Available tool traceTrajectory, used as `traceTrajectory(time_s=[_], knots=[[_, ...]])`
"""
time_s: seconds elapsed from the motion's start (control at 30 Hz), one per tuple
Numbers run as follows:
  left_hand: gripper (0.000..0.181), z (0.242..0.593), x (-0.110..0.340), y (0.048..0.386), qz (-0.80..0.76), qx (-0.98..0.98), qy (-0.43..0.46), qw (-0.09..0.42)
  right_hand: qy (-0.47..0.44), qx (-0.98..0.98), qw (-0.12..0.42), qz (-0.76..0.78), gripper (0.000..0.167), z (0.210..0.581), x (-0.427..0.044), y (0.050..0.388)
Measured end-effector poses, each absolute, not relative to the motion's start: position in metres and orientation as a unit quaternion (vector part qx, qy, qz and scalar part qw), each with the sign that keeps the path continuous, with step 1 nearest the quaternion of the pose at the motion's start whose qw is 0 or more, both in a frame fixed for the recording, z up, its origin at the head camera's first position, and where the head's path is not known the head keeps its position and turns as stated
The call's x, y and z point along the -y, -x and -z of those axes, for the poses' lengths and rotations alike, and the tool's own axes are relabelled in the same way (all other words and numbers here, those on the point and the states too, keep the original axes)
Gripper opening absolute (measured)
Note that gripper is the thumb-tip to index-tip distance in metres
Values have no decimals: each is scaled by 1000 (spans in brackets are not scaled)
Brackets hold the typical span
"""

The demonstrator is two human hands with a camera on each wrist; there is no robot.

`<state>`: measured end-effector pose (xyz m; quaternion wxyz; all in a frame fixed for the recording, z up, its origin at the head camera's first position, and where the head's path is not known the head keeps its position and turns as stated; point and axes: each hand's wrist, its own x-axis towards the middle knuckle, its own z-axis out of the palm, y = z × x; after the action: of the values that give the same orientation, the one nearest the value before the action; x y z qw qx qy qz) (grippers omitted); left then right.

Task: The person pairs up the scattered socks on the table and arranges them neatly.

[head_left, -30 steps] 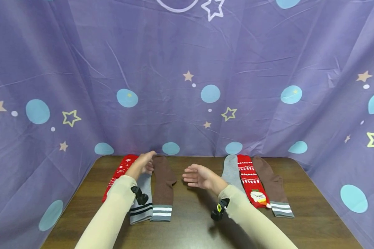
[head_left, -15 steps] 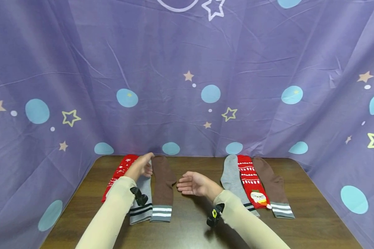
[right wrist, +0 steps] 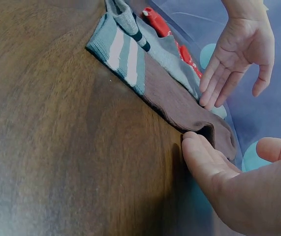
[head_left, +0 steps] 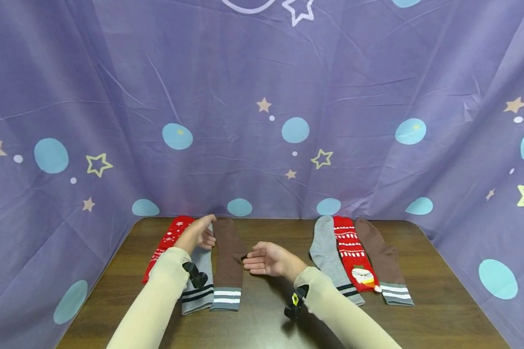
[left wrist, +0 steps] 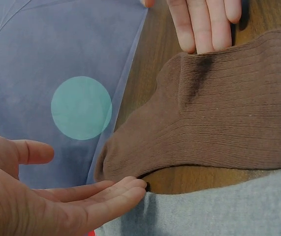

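A brown sock (head_left: pixel 228 254) with a grey, white-striped cuff lies flat on the table between both hands. My left hand (head_left: pixel 197 234) is over the toe end of a grey sock (head_left: pixel 203 269), its straight fingers beside the brown sock's left edge. From the other side my right hand (head_left: pixel 270 261) points its straight fingers at the brown sock's heel; in the left wrist view the fingertips (left wrist: pixel 206 46) meet the sock's edge. Neither hand grips anything. A red patterned sock (head_left: pixel 166 242) lies at the far left, partly hidden by the left arm.
On the table's right side lie another grey sock (head_left: pixel 327 252), a red sock with a cat face (head_left: pixel 351 252) and a brown sock (head_left: pixel 382 257), side by side. A purple curtain (head_left: pixel 227 121) hangs behind the wooden table (head_left: pixel 262 320).
My right hand has moved left and slightly nearer, up to the heel of the left-side brown sock, uncovering the right-side grey sock's cuff. My left hand has stayed almost still.
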<state>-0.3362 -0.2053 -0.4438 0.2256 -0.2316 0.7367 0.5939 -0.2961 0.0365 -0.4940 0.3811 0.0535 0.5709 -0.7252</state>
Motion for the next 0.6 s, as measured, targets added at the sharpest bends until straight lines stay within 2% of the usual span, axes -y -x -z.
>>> traceTrajectory(time_s=[0.4,0.6], knots=[[75,446,201,335,-630,-692,264,234,-67,-574,371,727,44,497,-24,295],[76,451,201,334,-660,-657,280,233,-64,-580,378,719,48,498,-18,294]])
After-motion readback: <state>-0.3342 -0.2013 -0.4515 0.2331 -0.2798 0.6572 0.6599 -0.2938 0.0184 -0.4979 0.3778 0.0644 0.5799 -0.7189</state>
